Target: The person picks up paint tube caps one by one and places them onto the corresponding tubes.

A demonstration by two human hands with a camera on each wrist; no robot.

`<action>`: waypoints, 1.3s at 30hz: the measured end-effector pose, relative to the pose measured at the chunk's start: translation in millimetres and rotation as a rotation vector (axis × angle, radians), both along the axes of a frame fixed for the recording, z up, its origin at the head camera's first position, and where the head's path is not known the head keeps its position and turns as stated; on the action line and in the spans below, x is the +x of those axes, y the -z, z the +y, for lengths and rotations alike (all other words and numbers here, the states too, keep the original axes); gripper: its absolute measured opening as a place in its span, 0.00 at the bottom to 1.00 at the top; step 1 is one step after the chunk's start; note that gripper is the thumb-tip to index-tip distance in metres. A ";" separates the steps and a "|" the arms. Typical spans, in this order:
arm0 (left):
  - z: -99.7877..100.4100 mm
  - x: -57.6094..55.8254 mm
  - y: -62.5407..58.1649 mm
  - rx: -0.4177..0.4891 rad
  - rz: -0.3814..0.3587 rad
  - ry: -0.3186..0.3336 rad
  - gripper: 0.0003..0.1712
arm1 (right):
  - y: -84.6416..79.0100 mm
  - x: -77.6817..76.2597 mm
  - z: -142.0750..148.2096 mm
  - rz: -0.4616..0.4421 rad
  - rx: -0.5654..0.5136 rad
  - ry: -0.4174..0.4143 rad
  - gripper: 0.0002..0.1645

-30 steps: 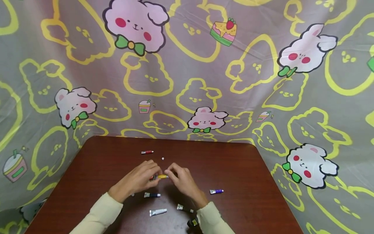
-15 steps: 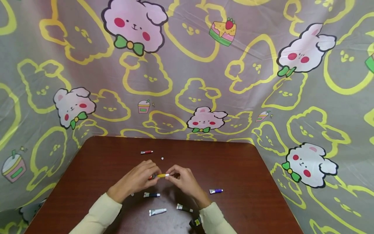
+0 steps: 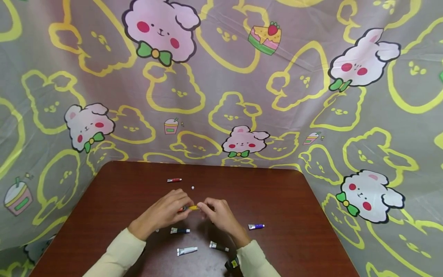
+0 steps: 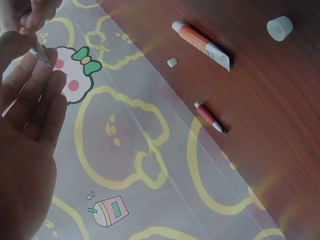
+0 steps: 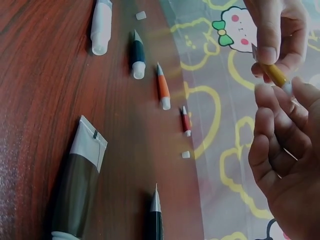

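A yellow paint tube (image 5: 275,75) is held in the air over the table, roughly level. My left hand (image 3: 169,207) pinches its flat crimped end between thumb and fingers. At the tube's other end, the thumb and index finger of my right hand (image 3: 219,215) close around the white cap (image 5: 287,87), mostly hiding it in the head view. Below my left hand, an orange paint tube (image 4: 200,42) lies on the table, mostly covered by the hand in the head view. A red paint tube (image 3: 174,180) lies farther back, near a loose white cap (image 3: 192,187).
Around the hands lie a dark blue tube (image 3: 180,231), a white tube (image 3: 187,251), a dark olive tube (image 3: 219,246) and a purple tube (image 3: 256,226). Another white cap (image 4: 280,28) lies left. A patterned curtain (image 3: 194,84) surrounds the dark red table (image 3: 287,200).
My right thumb and fingers shift around the cap end; the white cap showed half a second ago and is now covered in the head view. My left hand stays nearly still with the tube.
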State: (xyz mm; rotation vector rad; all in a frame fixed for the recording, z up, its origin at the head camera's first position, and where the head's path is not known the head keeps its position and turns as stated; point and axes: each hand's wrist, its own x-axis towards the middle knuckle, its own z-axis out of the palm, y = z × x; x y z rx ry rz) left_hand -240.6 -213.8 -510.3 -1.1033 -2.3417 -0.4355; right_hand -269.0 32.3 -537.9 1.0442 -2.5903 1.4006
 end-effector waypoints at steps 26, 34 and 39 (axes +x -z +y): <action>-1.3 1.3 2.1 0.004 -0.034 -0.022 0.12 | -7.8 5.6 5.2 -0.001 -0.022 0.000 0.06; -0.6 0.8 1.5 -0.003 -0.041 -0.015 0.11 | -5.6 3.0 6.9 0.013 -0.017 -0.010 0.08; 0.6 1.7 1.3 -0.022 -0.065 -0.022 0.10 | -5.4 1.8 9.3 0.014 -0.016 -0.041 0.08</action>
